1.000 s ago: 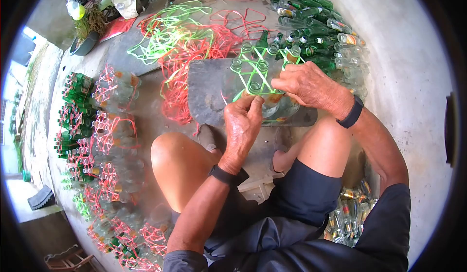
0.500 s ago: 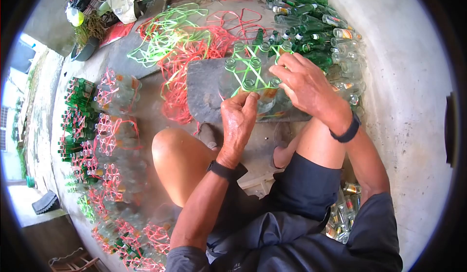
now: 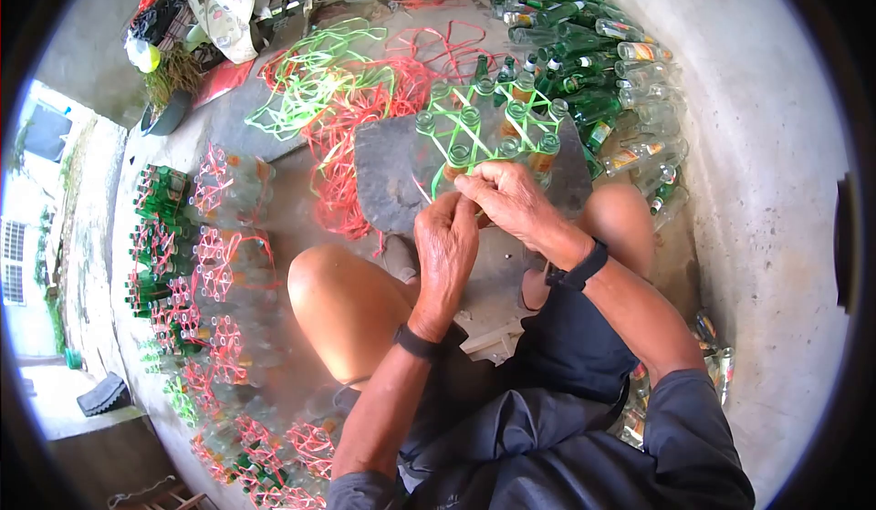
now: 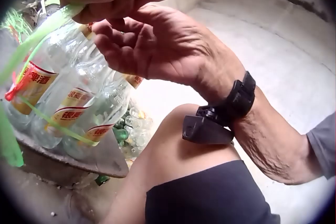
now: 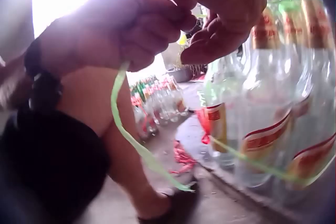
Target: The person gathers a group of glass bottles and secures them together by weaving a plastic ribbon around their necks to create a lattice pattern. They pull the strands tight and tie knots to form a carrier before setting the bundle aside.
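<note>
A bundle of clear glass bottles (image 3: 459, 152) with gold and red labels stands upright on a dark board (image 3: 388, 177). Green plastic strap (image 3: 488, 156) criss-crosses between the necks, and another band circles the bottles lower down. At the bundle's near edge my left hand (image 3: 445, 245) pinches the strap; its loose tail (image 5: 129, 139) hangs below the fist in the right wrist view. My right hand (image 3: 513, 202) meets the left thumb there, fingers curled and fingertips at the strap, partly hidden behind the left hand in the left wrist view.
Red strap (image 3: 342, 159) and loose green strap (image 3: 315, 72) lie tangled beyond the board. Strapped bottle bundles (image 3: 219, 264) line the left side. Loose green and clear bottles (image 3: 630, 81) are piled by the right wall (image 3: 757, 191). My knees flank the board.
My right hand has come from the bundle's right side leftward and nearer to me, up to the left hand. The left hand keeps its pinch near the front edge.
</note>
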`<state>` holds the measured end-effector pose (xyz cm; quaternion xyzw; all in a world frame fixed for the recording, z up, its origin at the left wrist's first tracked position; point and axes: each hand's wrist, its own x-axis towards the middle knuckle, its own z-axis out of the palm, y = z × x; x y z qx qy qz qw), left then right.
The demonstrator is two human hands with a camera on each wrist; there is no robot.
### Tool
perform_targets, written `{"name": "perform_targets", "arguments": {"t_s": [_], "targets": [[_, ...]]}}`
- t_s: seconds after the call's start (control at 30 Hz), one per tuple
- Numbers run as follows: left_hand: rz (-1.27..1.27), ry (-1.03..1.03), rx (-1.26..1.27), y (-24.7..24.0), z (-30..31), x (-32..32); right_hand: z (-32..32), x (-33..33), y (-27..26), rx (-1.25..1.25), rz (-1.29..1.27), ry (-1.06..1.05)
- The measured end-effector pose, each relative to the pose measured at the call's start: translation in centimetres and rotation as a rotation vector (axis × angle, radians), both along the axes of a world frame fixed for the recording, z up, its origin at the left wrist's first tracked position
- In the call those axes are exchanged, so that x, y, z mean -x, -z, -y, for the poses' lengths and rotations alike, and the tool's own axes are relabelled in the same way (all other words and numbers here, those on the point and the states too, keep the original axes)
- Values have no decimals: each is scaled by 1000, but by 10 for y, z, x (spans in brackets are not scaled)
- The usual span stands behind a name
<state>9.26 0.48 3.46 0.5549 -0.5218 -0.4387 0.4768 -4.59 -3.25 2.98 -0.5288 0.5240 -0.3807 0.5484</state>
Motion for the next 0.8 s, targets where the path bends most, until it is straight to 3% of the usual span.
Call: {"name": "perform_targets", "arguments": {"t_s": [0.17, 0.23, 0.47, 0.53, 0.63, 0.73, 0.8], "targets": [[26, 31, 11, 11, -11, -5, -3, -1, 9, 73, 72, 24], [155, 125, -72, 10, -13, -10, -5, 0, 8, 91, 111, 36], [279, 223, -73, 11, -17, -21, -6, 2, 12, -22, 258, -11], [540, 333, 54, -2, -16, -26, -7, 3, 9, 16, 295, -2], [673, 323, -88, -35, -9, -33, -8, 7, 2, -53, 300, -37], [575, 160, 111, -31, 15, -35, -8, 5, -2, -133, 225, 1], [468, 70, 184, -31, 31, -30, -8, 5, -3, -30, 79, 26]]}}
